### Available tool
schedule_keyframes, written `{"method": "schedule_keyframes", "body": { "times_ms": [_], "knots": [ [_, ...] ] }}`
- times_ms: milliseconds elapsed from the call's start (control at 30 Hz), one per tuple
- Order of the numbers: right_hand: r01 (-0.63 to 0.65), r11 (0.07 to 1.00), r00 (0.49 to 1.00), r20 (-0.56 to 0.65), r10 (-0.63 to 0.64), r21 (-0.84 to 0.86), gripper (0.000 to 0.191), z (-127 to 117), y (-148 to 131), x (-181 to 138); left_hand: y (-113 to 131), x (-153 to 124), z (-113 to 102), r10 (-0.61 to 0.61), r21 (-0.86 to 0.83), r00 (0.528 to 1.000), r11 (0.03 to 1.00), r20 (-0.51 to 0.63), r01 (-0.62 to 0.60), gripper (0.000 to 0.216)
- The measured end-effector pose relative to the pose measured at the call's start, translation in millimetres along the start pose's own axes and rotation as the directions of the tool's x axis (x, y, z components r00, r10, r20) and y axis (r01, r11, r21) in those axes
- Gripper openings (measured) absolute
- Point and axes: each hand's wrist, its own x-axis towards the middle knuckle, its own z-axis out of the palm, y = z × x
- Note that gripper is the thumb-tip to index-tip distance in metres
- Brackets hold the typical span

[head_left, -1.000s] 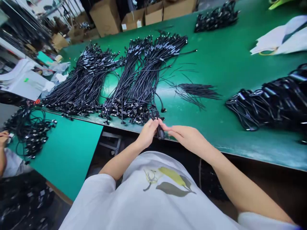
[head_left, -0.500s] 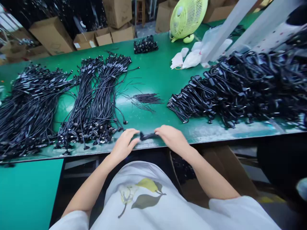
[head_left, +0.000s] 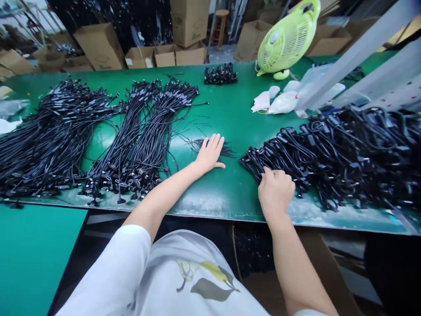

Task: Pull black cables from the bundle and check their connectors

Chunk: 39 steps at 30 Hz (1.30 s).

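My left hand [head_left: 210, 156] lies palm down with its fingers stretched out over a small heap of thin black ties [head_left: 227, 151]. It covers much of the heap, and whether it has picked one up is hidden. At the near left end of the pile of folded black cables [head_left: 305, 145], my right hand [head_left: 276, 193] is closed, its fingertips pinching a black cable [head_left: 252, 166] there. The back of that hand hides most of its grip.
Long black cables [head_left: 148, 127] lie in bunches across the table's left side. Farther back are a small stack of black parts [head_left: 221, 73], a green fan [head_left: 286, 39] and white bags [head_left: 284, 102]. A slanted white post [head_left: 348, 61] stands at right; cardboard boxes [head_left: 100, 46] line the back.
Both hands have parted from a short black bundle held at the table's front edge. The left reached forward onto the thin ties; the right moved right to the folded cables. The view shifted.
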Motion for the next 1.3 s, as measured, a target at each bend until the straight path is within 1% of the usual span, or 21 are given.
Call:
{"method": "schedule_keyframes", "body": {
  "times_ms": [33, 100, 167, 233, 367, 500, 567, 600, 667, 700, 733, 800, 867, 933, 1000, 1067, 1133, 1200, 1233, 1267, 1300],
  "knots": [
    [0.0, 1.0, 1.0, -0.001, 0.0, -0.007, 0.03, -0.3, 0.3, 0.8, -11.8, 11.7, 2.6, 0.007, -0.03, 1.0, 1.0, 0.011, -0.007, 0.104],
    [0.0, 1.0, 1.0, -0.011, 0.0, -0.005, 0.029, 0.2, 0.5, 2.3, -33.1, 25.4, 6.3, 0.037, -0.101, 0.998, 0.994, 0.046, -0.032, 0.093],
    [-0.002, 1.0, 1.0, -0.03, 0.002, 0.019, 0.029, 2.7, 0.3, 3.1, -48.9, 26.3, 8.2, 0.083, -0.148, 0.994, 0.986, 0.07, -0.072, 0.074],
    [-0.006, 0.998, 0.999, -0.049, 0.01, 0.065, 0.031, 6.0, 0.7, 3.0, -59.3, 17.9, 8.5, 0.115, -0.155, 0.991, 0.983, 0.072, -0.102, 0.057],
    [-0.004, 0.984, 0.999, -0.035, 0.011, 0.178, 0.039, 3.1, 0.9, -1.0, -70.9, -4.9, 6.4, 0.055, -0.138, 0.996, 0.989, 0.066, -0.046, 0.044],
    [0.026, 0.963, 0.995, -0.102, 0.002, 0.268, 0.047, -20.4, -12.1, -6.5, -74.1, -13.6, 3.7, -0.026, -0.145, 0.998, 0.989, 0.061, 0.035, 0.034],
    [0.11, 0.926, 0.991, -0.108, -0.076, 0.36, 0.049, -28.7, -27.7, -3.1, -73.1, -13.1, 0.3, -0.057, -0.165, 0.997, 0.984, 0.051, 0.064, 0.032],
    [0.176, 0.886, 0.984, -0.084, -0.155, 0.429, 0.052, -28.6, -38.1, 1.8, -72.5, -12.7, -2.6, -0.073, -0.176, 0.996, 0.981, 0.041, 0.079, 0.033],
    [0.27, 0.764, 0.945, -0.009, -0.327, 0.587, 0.057, -17.5, -62.7, 18.9, -72.2, -13.3, -9.9, -0.142, -0.202, 0.99, 0.97, -0.005, 0.138, 0.034],
    [0.262, 0.711, 0.926, 0.037, -0.375, 0.653, 0.06, -6.9, -75.8, 30.8, -72.9, -14.8, -13.8, -0.207, -0.218, 0.978, 0.957, -0.039, 0.194, 0.037],
    [0.221, 0.682, 0.92, 0.083, -0.383, 0.697, 0.062, 6.1, -88.5, 44.1, -74.3, -17.3, -17.3, -0.291, -0.239, 0.954, 0.934, -0.074, 0.267, 0.04],
    [0.06, 0.7, 0.949, 0.177, -0.262, 0.712, 0.065, 34.6, -110.4, 72.3, -78.9, -24.5, -21.1, -0.467, -0.289, 0.877, 0.861, -0.118, 0.419, 0.047],
    [-0.024, 0.72, 0.962, 0.211, -0.171, 0.694, 0.067, 59.2, -127.2, 96.7, -84.6, -32.2, -19.1, -0.585, -0.341, 0.805, 0.779, -0.097, 0.526, 0.054],
    [-0.041, 0.722, 0.965, 0.215, -0.15, 0.69, 0.067, 74.7, -141.2, 112.8, -88.6, -36.6, -12.2, -0.621, -0.381, 0.782, 0.735, -0.047, 0.561, 0.058],
    [-0.015, 0.705, 0.96, 0.208, -0.189, 0.709, 0.065, 80.7, -153.4, 119.5, -88.7, -36.4, -4.3, -0.594, -0.419, 0.805, 0.734, -0.013, 0.534, 0.057],
    [0.026, 0.681, 0.949, 0.196, -0.247, 0.732, 0.065, 78.6, -161.1, 118.1, -86.0, -33.5, 0.4, -0.525, -0.454, 0.851, 0.759, -0.006, 0.466, 0.052],
    [0.054, 0.658, 0.943, 0.177, -0.281, 0.751, 0.064, 69.7, -160.3, 110.0, -83.4, -30.9, 0.5, -0.47, -0.48, 0.882, 0.776, -0.01, 0.409, 0.05],
    [0.132, 0.648, 0.931, 0.131, -0.341, 0.75, 0.064, 56.2, -151.7, 96.4, -83.0, -30.2, -2.3, -0.456, -0.49, 0.889, 0.781, -0.024, 0.387, 0.051],
    [0.216, 0.646, 0.907, 0.095, -0.411, 0.732, 0.069, 49.1, -146.2, 88.3, -83.6, -30.3, -3.8, -0.459, -0.494, 0.888, 0.779, -0.032, 0.385, 0.051],
    [0.323, 0.637, 0.862, 0.06, -0.503, 0.7, 0.079, 42.6, -141.3, 80.4, -84.6, -30.1, -4.9, -0.464, -0.501, 0.885, 0.774, -0.033, 0.387, 0.051],
    [0.433, 0.619, 0.801, 0.035, -0.598, 0.656, 0.089, 37.5, -138.0, 73.4, -85.5, -29.6, -5.3, -0.47, -0.511, 0.883, 0.765, -0.027, 0.392, 0.051]
  ]
}}
